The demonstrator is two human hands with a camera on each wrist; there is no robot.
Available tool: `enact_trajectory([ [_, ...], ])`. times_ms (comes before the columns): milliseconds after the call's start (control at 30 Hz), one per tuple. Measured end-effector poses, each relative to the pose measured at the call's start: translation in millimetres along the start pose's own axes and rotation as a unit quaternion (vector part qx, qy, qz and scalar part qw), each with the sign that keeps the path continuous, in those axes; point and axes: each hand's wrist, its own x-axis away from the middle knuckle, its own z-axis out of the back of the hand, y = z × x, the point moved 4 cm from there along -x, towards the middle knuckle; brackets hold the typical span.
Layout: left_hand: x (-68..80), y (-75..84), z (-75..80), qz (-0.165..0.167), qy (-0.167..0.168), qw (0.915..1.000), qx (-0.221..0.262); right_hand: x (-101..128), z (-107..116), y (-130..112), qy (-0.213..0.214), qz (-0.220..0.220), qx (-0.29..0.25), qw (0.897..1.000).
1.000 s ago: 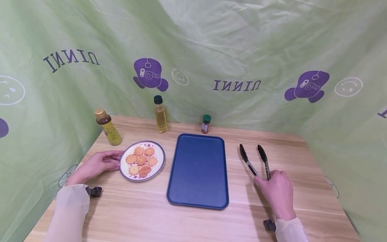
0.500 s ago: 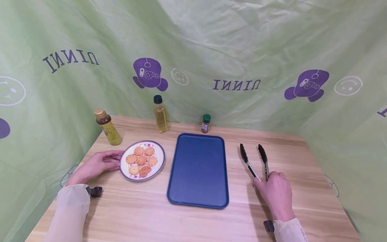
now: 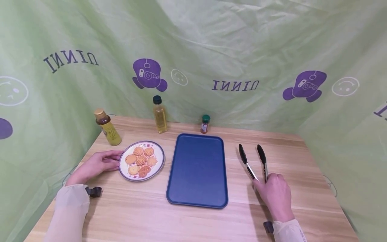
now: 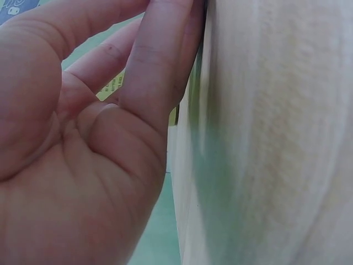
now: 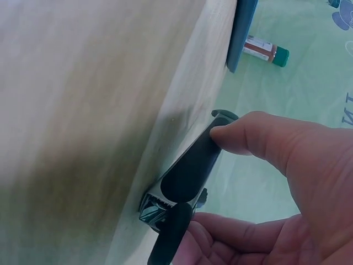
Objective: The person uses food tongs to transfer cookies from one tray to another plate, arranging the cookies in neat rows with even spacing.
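At the table's left my left hand [image 3: 98, 166] touches the rim of a white plate [image 3: 159, 168] with its fingers fairly straight. On this plate lie several cookies [image 3: 141, 160]. In the left wrist view the same hand [image 4: 99, 138] hides the plate almost wholly. On the right, my right hand [image 3: 275, 195] holds black and silver tongs [image 3: 262, 155] near their rear end, with their two arms spread and pointing away from me. The right wrist view shows thumb and fingers of that hand [image 5: 298, 165] on either side of the tongs [image 5: 193, 165].
Between the hands lies a blue tray [image 3: 198, 169]. A gold-capped bottle [image 3: 110, 131] stands behind the plate, an oil bottle [image 3: 160, 117] farther back, and a small green-capped jar [image 3: 205, 124] behind the tray. A green curtain [image 3: 193, 50] rises behind the wooden table [image 3: 136, 211].
My right hand has shifted very slightly toward the table's near edge, still holding the tongs. The left hand stays at the plate's rim. Plate and tray keep their places.
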Motion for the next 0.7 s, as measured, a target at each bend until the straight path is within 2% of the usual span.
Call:
enact_trajectory([
  [300, 4.1, -0.5, -0.5, -0.001, 0.008, 0.9999, -0.007, 0.8, -0.1, -4.1, 0.002, 0.007, -0.005, 1.0],
  [400, 4.2, 2.8, 3.6, -0.007, 0.023, 0.9988, -0.043, 0.7, -0.2, -4.5, 0.006, 0.007, -0.006, 1.0],
  [467, 3.5, 5.7, 7.5, -0.005, 0.046, 0.9955, -0.082, 0.7, 0.6, -4.7, 0.011, 0.008, -0.008, 1.0],
  [567, 0.8, 12.5, 11.0, -0.001, 0.097, 0.9849, -0.143, -0.2, 3.8, -5.6, 0.027, 0.015, -0.012, 0.999],
  [700, -2.8, 30.4, 6.0, 0.005, 0.161, 0.9748, -0.155, -3.2, 11.3, -8.8, 0.043, 0.025, -0.019, 0.999],
])
